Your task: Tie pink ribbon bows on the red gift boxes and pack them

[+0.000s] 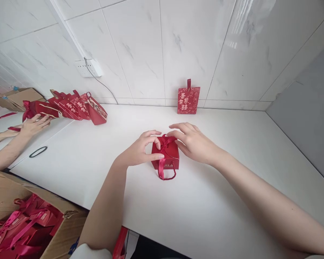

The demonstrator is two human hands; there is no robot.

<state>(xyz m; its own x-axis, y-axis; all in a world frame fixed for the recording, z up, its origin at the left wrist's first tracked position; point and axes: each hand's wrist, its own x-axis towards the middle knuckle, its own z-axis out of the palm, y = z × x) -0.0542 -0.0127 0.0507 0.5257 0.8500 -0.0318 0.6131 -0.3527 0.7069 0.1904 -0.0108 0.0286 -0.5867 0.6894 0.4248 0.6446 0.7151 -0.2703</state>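
Note:
A small red gift box stands upright on the white table, its twisted cord handle hanging down at the front. On its lid is a satin ribbon tied in a bow, with one tail falling over the front face. At the bow's left side, the thumb and index finger of my left hand are bent around the ribbon. From the right, my right hand has its curled fingers on a loop of the bow; part of the loop is hidden behind them.
A flat red bag leans against the tiled wall. Several red boxes stand in a row at the back left, beside another person's hands. A black elastic band lies nearby. The carton at lower left holds several ribboned red boxes.

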